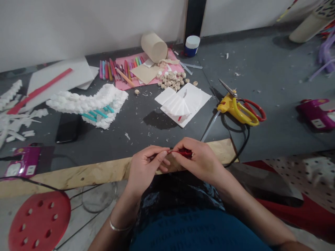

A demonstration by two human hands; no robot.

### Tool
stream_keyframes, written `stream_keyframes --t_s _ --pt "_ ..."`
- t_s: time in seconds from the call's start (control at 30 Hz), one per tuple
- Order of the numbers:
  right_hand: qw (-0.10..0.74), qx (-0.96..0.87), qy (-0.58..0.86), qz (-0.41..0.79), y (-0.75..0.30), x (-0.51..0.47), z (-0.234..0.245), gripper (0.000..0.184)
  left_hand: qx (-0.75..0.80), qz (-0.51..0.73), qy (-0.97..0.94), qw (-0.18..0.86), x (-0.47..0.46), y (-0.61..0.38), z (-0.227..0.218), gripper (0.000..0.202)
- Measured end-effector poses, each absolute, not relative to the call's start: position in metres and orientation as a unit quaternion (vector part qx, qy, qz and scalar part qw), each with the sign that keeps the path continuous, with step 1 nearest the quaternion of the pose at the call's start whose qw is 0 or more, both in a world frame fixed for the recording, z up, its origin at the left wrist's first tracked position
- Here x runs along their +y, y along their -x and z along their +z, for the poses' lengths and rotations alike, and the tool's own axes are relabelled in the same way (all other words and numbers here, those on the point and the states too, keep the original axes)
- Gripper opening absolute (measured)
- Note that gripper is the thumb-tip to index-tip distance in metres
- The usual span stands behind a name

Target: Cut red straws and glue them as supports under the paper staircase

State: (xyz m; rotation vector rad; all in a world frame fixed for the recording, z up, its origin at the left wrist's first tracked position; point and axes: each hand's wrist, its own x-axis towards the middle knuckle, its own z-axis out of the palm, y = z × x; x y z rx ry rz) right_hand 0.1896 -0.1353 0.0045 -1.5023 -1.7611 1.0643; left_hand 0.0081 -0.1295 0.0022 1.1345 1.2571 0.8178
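My left hand (149, 166) and my right hand (196, 158) meet just over the table's front edge. Between their fingertips is a thin, dark red strip (182, 152), pinched at its left end by my left thumb and forefinger. My right thumb and forefinger close on the same strip, and part of it is hidden inside the hand. Its exact kind is too small to make out. Beyond my hands lies a white card model (197, 99) with fanned steps and a small red piece. To the right, a yellow glue gun (227, 104) rests against red-and-yellow-handled scissors (251, 113).
Small wooden discs (171, 81) lie near a tipped cardboard tube (154, 48) and coloured sticks (115, 69). A white fluffy arch (78, 101) stands left, beside a black phone (67, 128). Purple power boxes (22, 161) sit at both sides. A red stool (39, 223) is below.
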Motion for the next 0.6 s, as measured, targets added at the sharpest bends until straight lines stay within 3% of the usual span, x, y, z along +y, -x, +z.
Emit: stream_keyframes --t_s 0.43,0.6 --pt "0.310 -0.650 0.590 0.366 -0.188 -0.131 0.004 0.016 0.517 0.363 -0.473 0.614 -0.129 -0.011 0.003 0.024" --pt "0.301 -0.656 0.591 0.360 -0.186 -0.132 0.005 0.016 0.507 0.367 -0.439 0.644 -0.128 -0.008 -0.011 0.018"
